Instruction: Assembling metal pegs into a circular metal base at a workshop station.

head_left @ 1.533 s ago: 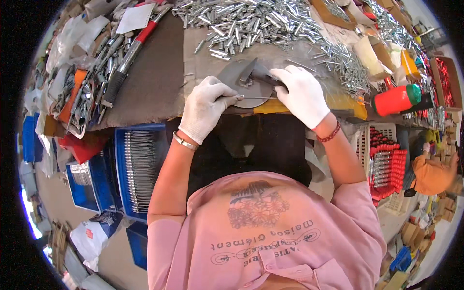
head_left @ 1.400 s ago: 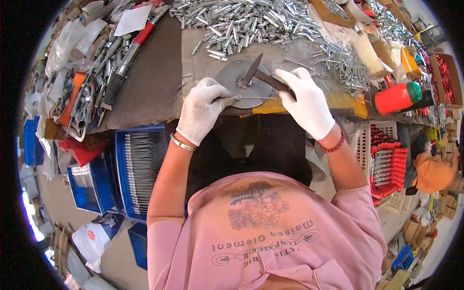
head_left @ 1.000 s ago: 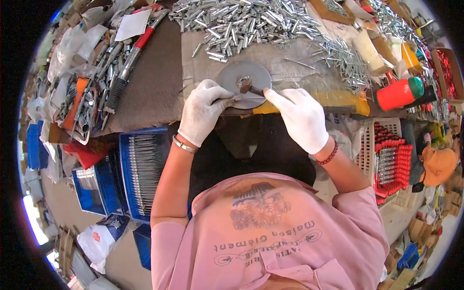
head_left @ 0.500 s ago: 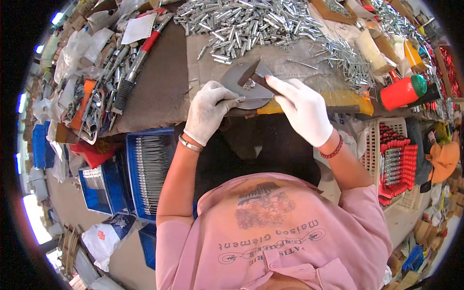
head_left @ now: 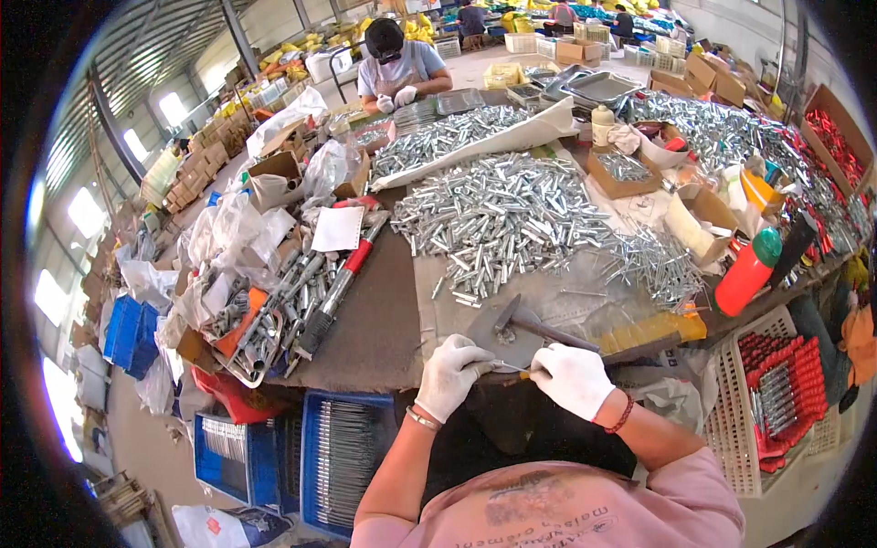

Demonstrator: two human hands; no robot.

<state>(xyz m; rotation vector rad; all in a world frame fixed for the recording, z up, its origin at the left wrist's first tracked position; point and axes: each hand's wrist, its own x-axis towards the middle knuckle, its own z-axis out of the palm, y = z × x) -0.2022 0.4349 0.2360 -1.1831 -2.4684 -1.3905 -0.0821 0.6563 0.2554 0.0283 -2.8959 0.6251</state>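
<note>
My left hand (head_left: 453, 376), in a white glove, pinches one end of a thin metal rod (head_left: 510, 367) over the table's front edge. My gloved right hand (head_left: 572, 380) closes its fingertips at the rod's other end, where a small yellowish spot shows. Just behind the hands lies a hammer (head_left: 548, 331), its head on a round grey plate (head_left: 482, 331) and its handle pointing right, past my right hand. Some small metal bits (head_left: 506, 337) sit on the plate beside the hammer head.
Beyond the plate spreads a heap of short metal tubes (head_left: 512, 219), with thin pins (head_left: 653, 265) to its right. A red bottle with a green cap (head_left: 749, 274) stands right. Tools (head_left: 301, 292) crowd the left. Below the edge are a blue rod bin (head_left: 347, 457) and a white basket (head_left: 731, 411). Another person (head_left: 402, 68) sits opposite.
My right hand has let go of the hammer, which now lies on the plate, and has moved to the rod's right end. The view has tilted up, showing more of the room.
</note>
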